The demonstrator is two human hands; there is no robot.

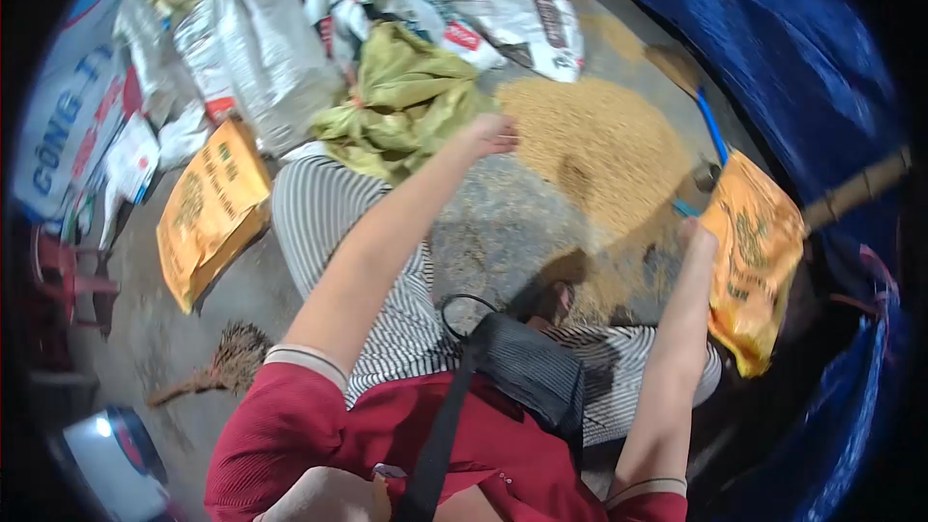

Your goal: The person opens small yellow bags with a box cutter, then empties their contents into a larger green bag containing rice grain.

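Note:
My left hand (491, 135) is in the air, its fingers curled together and nothing visible in them. It is between a crumpled yellow-green sack (411, 101) and the near left edge of a pile of golden grain (599, 145) on the floor. My right hand (698, 232) is closed on the upper left edge of a yellow printed bag (754, 256), which stands tilted at my right. Most of the right fingers are hidden from view. A second yellow printed bag (213, 208) lies to the left of my left knee.
Several white sacks (261, 39) lie crumpled at the back left. A blue tarp (764, 39) hangs along the right. Near it are a blue-handled tool (712, 126) and a bamboo pole (855, 191). A small broom (232, 358) and a red chair (72, 271) are at left.

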